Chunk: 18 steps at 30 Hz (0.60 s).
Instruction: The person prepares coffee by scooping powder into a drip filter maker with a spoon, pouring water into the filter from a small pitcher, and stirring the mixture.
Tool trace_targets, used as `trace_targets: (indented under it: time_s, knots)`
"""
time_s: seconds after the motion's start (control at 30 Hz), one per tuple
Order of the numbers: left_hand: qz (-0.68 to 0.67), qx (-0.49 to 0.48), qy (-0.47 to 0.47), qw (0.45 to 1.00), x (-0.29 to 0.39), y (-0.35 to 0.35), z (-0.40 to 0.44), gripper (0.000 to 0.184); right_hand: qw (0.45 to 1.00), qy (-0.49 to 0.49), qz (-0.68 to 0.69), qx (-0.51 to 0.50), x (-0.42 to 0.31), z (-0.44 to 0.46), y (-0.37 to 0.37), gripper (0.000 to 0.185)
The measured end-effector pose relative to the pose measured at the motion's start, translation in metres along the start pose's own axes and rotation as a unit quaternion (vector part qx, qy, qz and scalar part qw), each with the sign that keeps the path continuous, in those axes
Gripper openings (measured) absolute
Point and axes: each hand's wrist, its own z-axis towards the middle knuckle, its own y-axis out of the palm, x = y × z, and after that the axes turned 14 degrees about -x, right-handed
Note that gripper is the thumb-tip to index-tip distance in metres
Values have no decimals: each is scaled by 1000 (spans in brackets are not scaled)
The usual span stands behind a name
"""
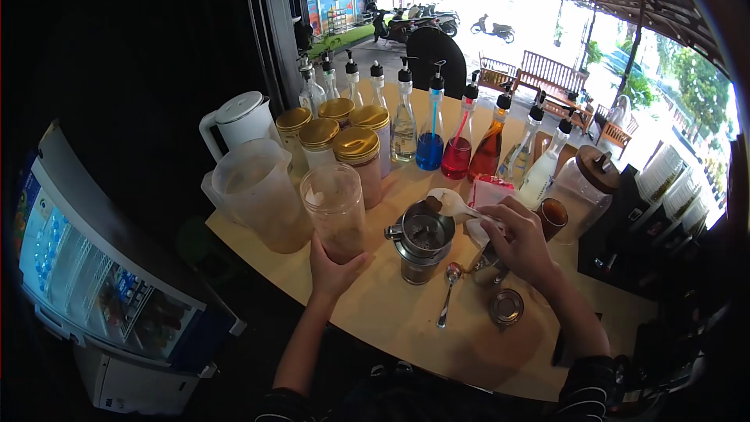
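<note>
My left hand [334,270] is wrapped round the lower part of an open clear plastic jar [332,195], which has some powder low inside. In my right hand [512,238] is the handle of a pale scoop [453,203] with brown powder in its bowl. The scoop is over the right rim of a metal drip filter [422,231], which sits on a glass [418,272]. Dark bits show inside the filter. A metal spoon [448,297] and a round metal lid [506,307] lie to the right of the glass. Under my right hand a metal vessel is partly hidden.
Behind stand gold-lidded jars [357,145] and a row of pump bottles [430,141]. A plastic pitcher [258,195] and a white jug [246,121] are at the left. At the right are a brown glass [553,217], a wooden-lidded jar [584,187] and a black rack [625,223].
</note>
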Motion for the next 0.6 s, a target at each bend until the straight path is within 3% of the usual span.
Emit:
trace_targets:
  time_s: [0.6]
  knots:
    - [-9,4,6,1000,3,0,1,84,999,-3,9,30,10,-7,5,18]
